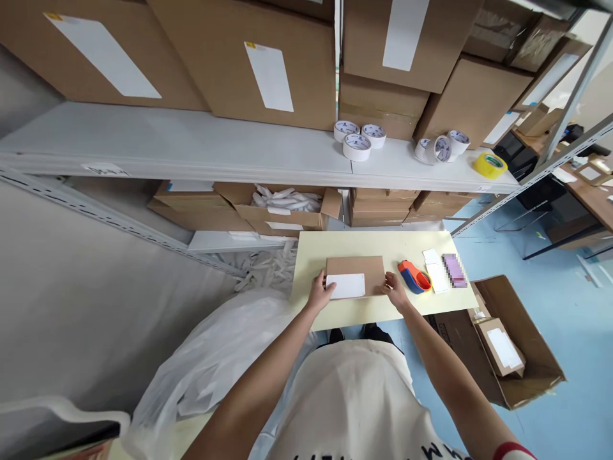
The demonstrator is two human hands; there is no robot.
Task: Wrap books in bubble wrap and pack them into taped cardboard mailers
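Note:
A small brown cardboard box [354, 265] with a white label [345, 286] on it lies on the pale yellow table [316, 246]. My left hand [320, 292] grips the box's left edge, its thumb on the label's left end. At the opposite end, the fingers of my right hand [394, 291] are closed on the box's right edge. Just right of that hand sits a red and blue tape dispenser [414, 277]. Beyond it lie white slips of paper [435, 271] and a purple pixelated item [454, 270].
Above the table runs a grey shelf [215, 144] with large cartons [287, 32], white tape rolls [357, 147] and a yellow tape roll [490, 165]. An open carton [536, 345] holding boxes stands on the floor at right. Clear plastic sheeting [225, 345] bulges at left.

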